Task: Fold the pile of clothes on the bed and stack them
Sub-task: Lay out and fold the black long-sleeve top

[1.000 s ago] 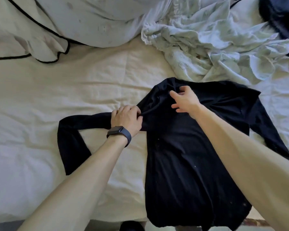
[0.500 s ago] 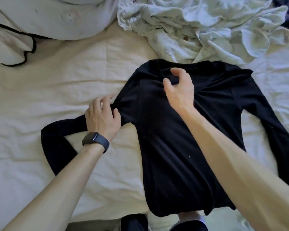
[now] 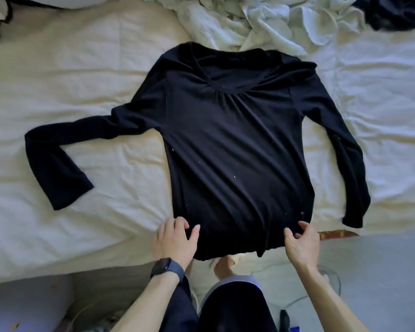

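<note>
Pinching the hem of the top point(image 3: 230, 140) at 6 o'clock, left hand point(image 3: 175, 238) and right hand point(image 3: 302, 243) are holding it flat on the bed point(image 3: 58, 80); pile point(image 3: 273, 22) at 12 o'clock.

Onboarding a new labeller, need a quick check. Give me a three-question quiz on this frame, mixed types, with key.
1. True or false: the black top is already folded in half.
2. Where do the left hand and right hand grip it? A collar, B hem, C cuffs.
3. Which wrist wears the watch?
Key: 1 false, it lies spread flat with both sleeves out; 2 B; 3 left.
</note>
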